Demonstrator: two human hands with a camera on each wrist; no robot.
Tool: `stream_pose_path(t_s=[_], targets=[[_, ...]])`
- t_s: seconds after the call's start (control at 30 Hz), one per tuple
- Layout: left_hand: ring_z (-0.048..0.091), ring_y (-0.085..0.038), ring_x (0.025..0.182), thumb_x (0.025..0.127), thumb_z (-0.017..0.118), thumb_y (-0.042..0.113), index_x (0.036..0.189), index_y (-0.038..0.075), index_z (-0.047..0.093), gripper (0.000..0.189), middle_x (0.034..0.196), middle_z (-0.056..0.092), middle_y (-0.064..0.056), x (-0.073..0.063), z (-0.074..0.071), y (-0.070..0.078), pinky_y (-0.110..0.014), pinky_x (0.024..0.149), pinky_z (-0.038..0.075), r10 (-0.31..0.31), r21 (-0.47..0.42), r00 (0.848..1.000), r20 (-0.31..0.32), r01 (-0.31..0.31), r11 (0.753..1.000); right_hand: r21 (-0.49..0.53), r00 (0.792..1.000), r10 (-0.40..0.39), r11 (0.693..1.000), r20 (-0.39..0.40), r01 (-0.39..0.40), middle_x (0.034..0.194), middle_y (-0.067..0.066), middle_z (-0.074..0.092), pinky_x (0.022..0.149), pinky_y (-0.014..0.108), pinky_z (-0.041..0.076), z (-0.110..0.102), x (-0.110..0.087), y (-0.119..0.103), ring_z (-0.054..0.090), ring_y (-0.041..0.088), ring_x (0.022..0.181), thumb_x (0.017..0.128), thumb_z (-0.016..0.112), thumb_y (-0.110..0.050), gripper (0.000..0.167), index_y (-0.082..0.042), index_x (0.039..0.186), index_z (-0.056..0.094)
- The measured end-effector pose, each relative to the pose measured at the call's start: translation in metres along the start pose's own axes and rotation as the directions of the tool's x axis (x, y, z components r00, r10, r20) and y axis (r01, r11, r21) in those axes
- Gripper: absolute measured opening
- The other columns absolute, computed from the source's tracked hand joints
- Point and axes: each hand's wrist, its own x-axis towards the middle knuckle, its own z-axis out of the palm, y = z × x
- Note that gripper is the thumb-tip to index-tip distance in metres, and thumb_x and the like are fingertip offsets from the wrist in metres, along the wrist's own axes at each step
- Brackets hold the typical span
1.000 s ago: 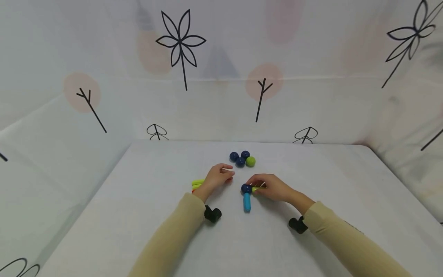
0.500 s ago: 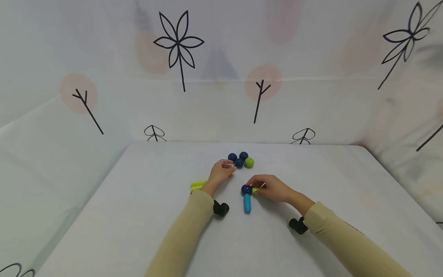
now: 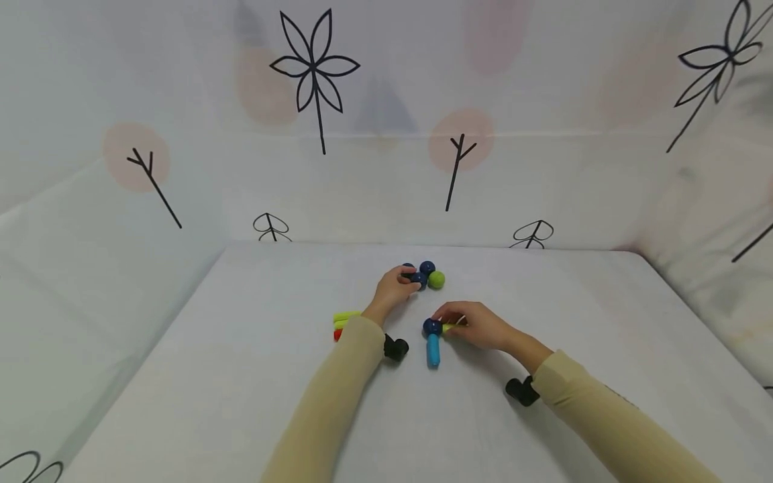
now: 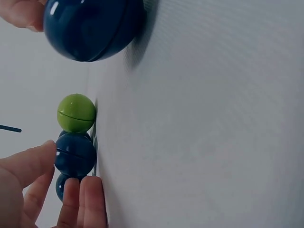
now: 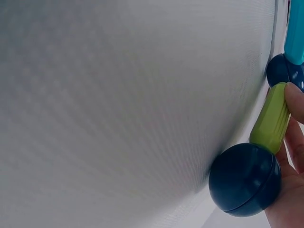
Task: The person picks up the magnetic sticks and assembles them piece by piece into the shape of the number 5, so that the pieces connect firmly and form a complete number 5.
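My left hand (image 3: 395, 287) reaches to a group of balls at the back of the table. Its thumb and fingers are spread around a dark blue ball (image 4: 75, 154); whether they touch it I cannot tell. A green ball (image 3: 437, 280) and more dark blue balls (image 3: 427, 267) sit beside it. My right hand (image 3: 480, 325) pinches a yellow-green stick (image 5: 271, 118), which runs between two dark blue balls; the near one (image 5: 244, 180) is hidden in the head view. From the far ball (image 3: 431, 327) a light blue stick (image 3: 433, 350) points toward me.
Left of my left forearm lie yellow-green sticks (image 3: 346, 316) and a red piece (image 3: 337, 335), partly covered by the arm. A patterned cloth (image 3: 374, 188) rises behind the white table (image 3: 211, 376). Black wrist cameras hang under both sleeves.
My left hand has moved forward and right, from beside the group of balls to around the nearest dark blue one. The right hand and its joined pieces stay nearly in place.
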Motion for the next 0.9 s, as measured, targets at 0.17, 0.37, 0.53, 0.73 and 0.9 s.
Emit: stream_pose_path(t_s=[0.17, 0.37, 0.53, 0.73, 0.9], targets=[[0.055, -0.016, 0.080, 0.087, 0.067, 0.019, 0.122, 0.016, 0.060, 0.036, 0.102, 0.057, -0.006, 0.0016, 0.0015, 0.0031, -0.023, 0.066, 0.049, 0.012, 0.067, 1.000, -0.010, -0.011, 0.998, 0.012, 1.000, -0.002, 1.000, 0.000, 0.002, 0.104, 0.006, 0.064, 0.084, 0.041, 0.048, -0.0006, -0.0005, -0.0006, 0.058, 0.022, 0.093, 0.085, 0.061, 0.005, 0.028, -0.005, 0.111, 0.062], [0.052, -0.019, 0.091, 0.086, 0.069, 0.022, 0.120, 0.016, 0.061, 0.036, 0.103, 0.058, -0.005, 0.0020, 0.0042, 0.0067, -0.030, 0.079, 0.046, 0.028, 0.147, 0.999, -0.031, -0.024, 0.989, 0.013, 1.000, 0.005, 1.000, -0.001, -0.005, 0.104, 0.006, 0.063, 0.084, 0.041, 0.048, -0.0009, -0.0009, 0.0002, 0.058, 0.022, 0.093, 0.085, 0.061, 0.006, 0.028, -0.006, 0.111, 0.062], [0.053, -0.021, 0.099, 0.085, 0.069, 0.023, 0.115, 0.013, 0.061, 0.032, 0.108, 0.059, -0.006, 0.0021, 0.0067, 0.0078, -0.033, 0.088, 0.043, 0.029, 0.180, 0.998, -0.049, -0.020, 0.983, 0.015, 1.000, 0.005, 1.000, -0.002, -0.005, 0.105, 0.007, 0.063, 0.085, 0.041, 0.048, -0.0006, -0.0006, 0.0017, 0.058, 0.023, 0.094, 0.085, 0.061, 0.006, 0.029, -0.006, 0.111, 0.062], [0.055, -0.021, 0.100, 0.085, 0.070, 0.024, 0.112, 0.013, 0.060, 0.030, 0.110, 0.060, -0.006, 0.0006, 0.0076, 0.0062, -0.032, 0.087, 0.045, 0.005, 0.164, 0.999, -0.047, 0.003, 0.987, 0.027, 1.000, 0.005, 1.000, 0.003, -0.005, 0.108, 0.008, 0.063, 0.086, 0.042, 0.048, 0.0000, 0.0000, 0.0017, 0.059, 0.024, 0.096, 0.086, 0.060, 0.006, 0.028, -0.005, 0.111, 0.062], [0.055, -0.021, 0.101, 0.086, 0.069, 0.024, 0.115, 0.014, 0.061, 0.032, 0.111, 0.060, -0.006, -0.0043, 0.0025, 0.0031, -0.032, 0.088, 0.045, -0.005, 0.147, 1.000, -0.021, 0.008, 0.989, 0.015, 1.000, 0.016, 1.000, -0.004, -0.016, 0.107, 0.008, 0.063, 0.086, 0.042, 0.048, 0.0009, 0.0003, -0.0002, 0.059, 0.024, 0.096, 0.085, 0.060, 0.006, 0.028, -0.005, 0.111, 0.062]])
